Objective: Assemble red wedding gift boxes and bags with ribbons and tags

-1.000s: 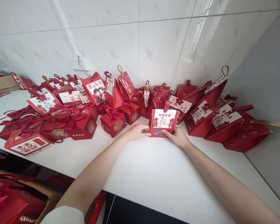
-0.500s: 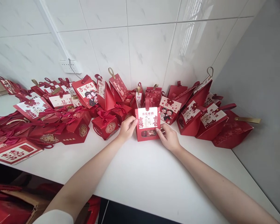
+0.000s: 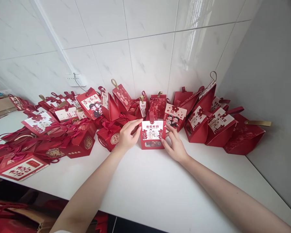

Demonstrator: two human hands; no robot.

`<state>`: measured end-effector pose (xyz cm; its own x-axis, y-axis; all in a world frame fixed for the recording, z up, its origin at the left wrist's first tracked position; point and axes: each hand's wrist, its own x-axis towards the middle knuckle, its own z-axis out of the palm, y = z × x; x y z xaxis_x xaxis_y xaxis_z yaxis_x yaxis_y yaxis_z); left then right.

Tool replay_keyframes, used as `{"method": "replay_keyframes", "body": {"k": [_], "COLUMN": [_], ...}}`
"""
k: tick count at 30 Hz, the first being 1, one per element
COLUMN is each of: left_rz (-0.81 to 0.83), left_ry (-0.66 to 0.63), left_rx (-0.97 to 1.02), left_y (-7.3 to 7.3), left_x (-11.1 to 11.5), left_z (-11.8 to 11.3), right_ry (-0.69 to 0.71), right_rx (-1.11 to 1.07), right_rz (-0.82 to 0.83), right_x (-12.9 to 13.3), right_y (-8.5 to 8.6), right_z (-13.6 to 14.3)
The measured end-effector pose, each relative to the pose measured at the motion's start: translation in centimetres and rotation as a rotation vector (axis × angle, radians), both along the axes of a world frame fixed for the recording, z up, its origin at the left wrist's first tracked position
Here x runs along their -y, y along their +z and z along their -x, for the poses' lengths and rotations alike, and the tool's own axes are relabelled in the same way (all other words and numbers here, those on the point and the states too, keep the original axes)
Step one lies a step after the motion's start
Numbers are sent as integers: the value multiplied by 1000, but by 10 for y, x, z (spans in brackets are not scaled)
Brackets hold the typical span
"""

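Observation:
A red gift box (image 3: 153,144) with a white printed front flap, a small clear window and a red loop handle stands upright on the white table, its front facing me. My left hand (image 3: 129,134) is at its left side, with the fingers reaching along the upper left edge and the thumb by the side. My right hand (image 3: 176,145) holds the right side, thumb at the front edge and fingers around the side and partly behind. Just behind the box is another red box (image 3: 157,105); a box with a cartoon couple (image 3: 175,116) leans to its right.
Ribboned red boxes (image 3: 79,144) crowd the table's left side, one box (image 3: 110,137) close to my left hand. Taller red boxes (image 3: 219,127) stand at the right by the grey panel (image 3: 269,81). A tiled wall (image 3: 150,61) with a socket (image 3: 75,80) rises behind.
The view has tilted up slightly. The box has shifted a little towards the row behind. My left fingers have moved from the front left edge to the upper left corner.

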<state>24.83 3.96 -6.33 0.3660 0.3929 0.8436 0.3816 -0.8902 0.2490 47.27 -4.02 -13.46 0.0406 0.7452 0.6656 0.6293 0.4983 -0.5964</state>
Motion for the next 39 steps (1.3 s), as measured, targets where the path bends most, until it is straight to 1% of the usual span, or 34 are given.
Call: {"method": "replay_keyframes", "body": {"k": [3,8,11,13,15,17,20,21,22,24,26,28,30,32,33,35,37,39], "left_rz": [41,67,84,131,230,381,630,694,744,821,882,943,997,1033,1044,1071,1112,1154], "left_ry": [21,-4,-50,-91,-120,-195,-426,-487,-521,-514,-453,-406,-399,-391,-384,-405,-498,-605], "left_rx": [-1,-49,-75,-98,-112,-73,92,141,163,90,-62,-169,-169,-98,-55,35,94,115], "left_y": [-1,1,1,-2,-8,-16,-32,-37,-42,-51,-58,-62,-61,-57,-53,-46,-39,-33], "left_x": [-1,0,-2,-5,-9,-13,-20,-23,-26,-31,-35,-37,-36,-32,-28,-19,-9,0], "left_z": [-1,-3,-1,1,1,1,0,0,1,3,5,6,4,0,-3,-9,-15,-19], "right_ry": [42,48,48,52,61,72,86,90,93,103,130,195,280,327,318,235,111,27], "right_rx": [34,81,85,82,77,72,53,41,28,-1,-25,-22,2,12,-10,-116,-277,-413], "right_rz": [3,-2,6,14,23,35,59,70,84,121,194,296,361,349,318,241,162,110], "right_x": [2,0,-1,-2,-4,-5,-5,-6,-6,-8,-11,-14,-16,-17,-16,-13,-9,-5], "right_y": [1,-2,-3,-4,-4,-4,-4,-4,-4,-5,-6,-6,-5,-4,-4,-4,-3,-3], "right_z": [-2,-3,-4,-5,-6,-7,-7,-8,-8,-10,-14,-20,-25,-26,-25,-20,-12,-4]}}
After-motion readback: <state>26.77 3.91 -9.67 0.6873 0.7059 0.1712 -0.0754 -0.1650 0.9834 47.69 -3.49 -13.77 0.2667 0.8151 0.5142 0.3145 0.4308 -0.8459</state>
